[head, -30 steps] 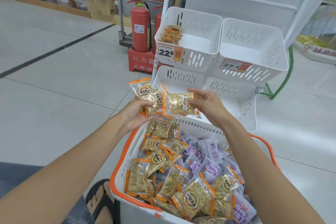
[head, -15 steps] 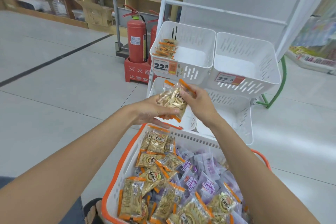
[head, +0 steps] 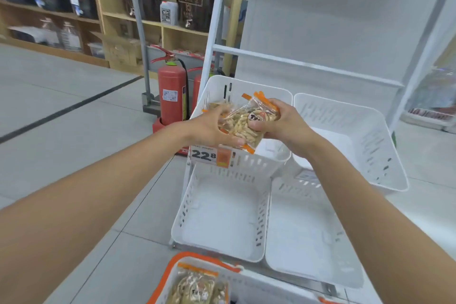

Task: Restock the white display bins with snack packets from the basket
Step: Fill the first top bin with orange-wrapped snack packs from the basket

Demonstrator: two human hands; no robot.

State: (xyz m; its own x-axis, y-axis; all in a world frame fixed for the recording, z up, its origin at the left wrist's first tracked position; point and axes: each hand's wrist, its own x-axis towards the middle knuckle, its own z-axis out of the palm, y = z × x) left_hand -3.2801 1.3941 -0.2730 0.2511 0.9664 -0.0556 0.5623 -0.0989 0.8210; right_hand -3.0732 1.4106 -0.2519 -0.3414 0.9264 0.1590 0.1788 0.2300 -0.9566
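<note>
The left hand (head: 209, 128) and right hand (head: 280, 124) curl round a bunch of packets (head: 243, 123) above the top-left bin (head: 246, 83), partly hiding them; the count is unclear. Their long axis runs toward the rack (head: 308, 64). The basket (head: 172, 265) is cut off below.

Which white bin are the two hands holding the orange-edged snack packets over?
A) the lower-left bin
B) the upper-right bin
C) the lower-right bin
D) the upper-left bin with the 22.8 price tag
D: the left hand and right hand grip the snack packets above the upper-left bin, just behind its 22.8 price tag.
</note>
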